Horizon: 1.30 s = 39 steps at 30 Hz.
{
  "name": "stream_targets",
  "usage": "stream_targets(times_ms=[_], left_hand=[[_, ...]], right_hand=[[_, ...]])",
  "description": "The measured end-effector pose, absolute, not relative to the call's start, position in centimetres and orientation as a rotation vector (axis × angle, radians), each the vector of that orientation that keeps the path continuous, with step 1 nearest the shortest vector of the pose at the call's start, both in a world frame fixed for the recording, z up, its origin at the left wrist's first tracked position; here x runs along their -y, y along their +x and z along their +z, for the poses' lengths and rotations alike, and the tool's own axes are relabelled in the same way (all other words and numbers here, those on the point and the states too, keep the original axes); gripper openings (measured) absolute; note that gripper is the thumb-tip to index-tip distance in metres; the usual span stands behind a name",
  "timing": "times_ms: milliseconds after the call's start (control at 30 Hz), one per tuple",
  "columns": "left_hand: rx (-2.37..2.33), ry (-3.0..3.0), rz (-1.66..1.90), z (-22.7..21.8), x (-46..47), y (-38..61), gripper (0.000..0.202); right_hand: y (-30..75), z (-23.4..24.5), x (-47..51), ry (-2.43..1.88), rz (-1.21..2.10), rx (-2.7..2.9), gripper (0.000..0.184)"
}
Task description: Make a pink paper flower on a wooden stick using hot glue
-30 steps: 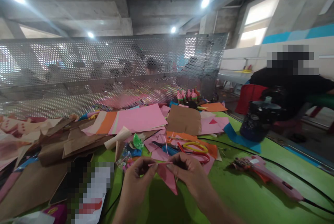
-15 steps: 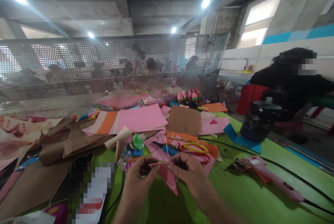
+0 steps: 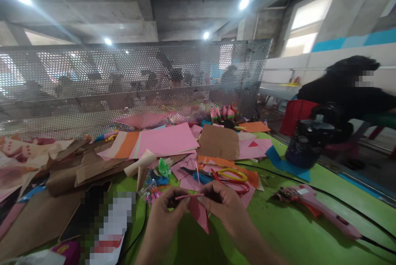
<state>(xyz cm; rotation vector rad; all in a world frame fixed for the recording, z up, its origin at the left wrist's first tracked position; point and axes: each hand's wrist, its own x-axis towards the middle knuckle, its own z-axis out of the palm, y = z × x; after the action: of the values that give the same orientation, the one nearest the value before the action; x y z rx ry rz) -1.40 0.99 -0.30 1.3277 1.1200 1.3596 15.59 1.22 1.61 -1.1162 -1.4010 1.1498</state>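
Between both hands, above the green table [image 3: 278, 223], is a small pink piece [image 3: 199, 214], apparently felt or foam sheet, with a flat upper edge and a pointed lower end. My left hand [image 3: 165, 215] pinches its left end between thumb and fingers. At its right end, my right hand [image 3: 225, 205] grips it the same way. Just beyond the hands lie scissors with yellow and red handles [image 3: 232, 174], partly over pink and orange scraps. A pink glue gun [image 3: 324, 211] with a crusted, dirty nozzle rests to the right.
Pink sheets [image 3: 168, 139] and a brown sheet [image 3: 218, 141] lie farther back. Brown scraps [image 3: 102, 166] crowd the left, near a dark phone-like slab [image 3: 88, 211]. A dark jug [image 3: 309, 143] stands right; a black cable crosses the table. A perforated metal screen [image 3: 133, 87] rises behind; a person [image 3: 349, 87] sits beyond.
The pink piece has tilted slightly, its lower tip shifting a little left and down. Both hands keep their pinch and have barely moved.
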Motion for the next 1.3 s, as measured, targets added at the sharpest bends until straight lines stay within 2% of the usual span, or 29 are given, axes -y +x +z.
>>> stream_targets(times_ms=[833, 1300], left_hand=[[-1.109, 1.393, 1.267, 0.2, -0.9, -1.3, 0.011], [-1.119, 1.363, 1.341, -0.1, -1.0, -1.9, 0.013]], right_hand=[[15.5, 2.3, -0.9, -1.122, 1.005, 1.534, 0.015], [15.7, 2.7, -0.9, -1.190, 1.003, 1.492, 0.015]])
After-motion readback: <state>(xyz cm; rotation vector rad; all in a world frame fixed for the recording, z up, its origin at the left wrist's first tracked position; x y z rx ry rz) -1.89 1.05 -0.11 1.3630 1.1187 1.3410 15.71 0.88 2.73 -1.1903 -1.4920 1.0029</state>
